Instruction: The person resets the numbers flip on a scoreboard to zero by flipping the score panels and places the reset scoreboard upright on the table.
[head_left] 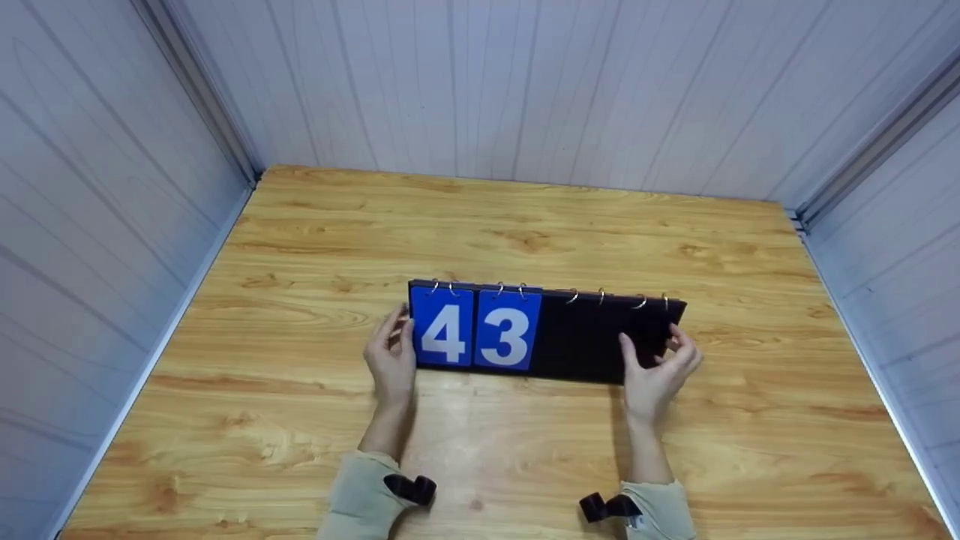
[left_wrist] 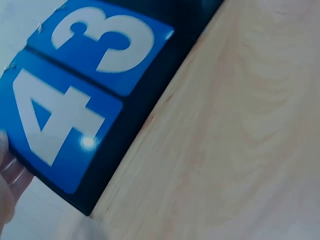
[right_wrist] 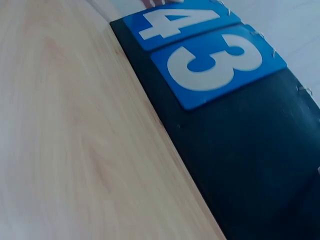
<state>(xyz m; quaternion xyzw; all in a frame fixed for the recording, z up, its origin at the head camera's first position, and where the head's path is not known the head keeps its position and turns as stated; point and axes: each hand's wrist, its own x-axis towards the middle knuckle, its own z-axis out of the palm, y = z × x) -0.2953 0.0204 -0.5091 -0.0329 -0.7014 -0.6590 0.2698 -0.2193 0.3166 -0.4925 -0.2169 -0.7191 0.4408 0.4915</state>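
A black flip scoreboard [head_left: 574, 337] stands propped up near the middle of the table, its face toward me. Metal rings [head_left: 601, 295] run along its top edge. On its left half hang two blue number cards, a white 4 [head_left: 444, 337] and a white 3 [head_left: 506, 334]; the right half shows only black. My left hand [head_left: 392, 367] grips the left end, thumb by the front edge and fingers partly behind. At the right end my right hand [head_left: 656, 379] holds the board, thumb on the black face and fingers round the side edge. The left wrist view shows fingertips beside the 4 card [left_wrist: 55, 120].
The wood-grain table [head_left: 480, 442] reaches around the board on all sides. Pale panel walls [head_left: 480, 90] close it in at the back, left and right. Black straps with small devices [head_left: 411, 489] sit on both sleeves.
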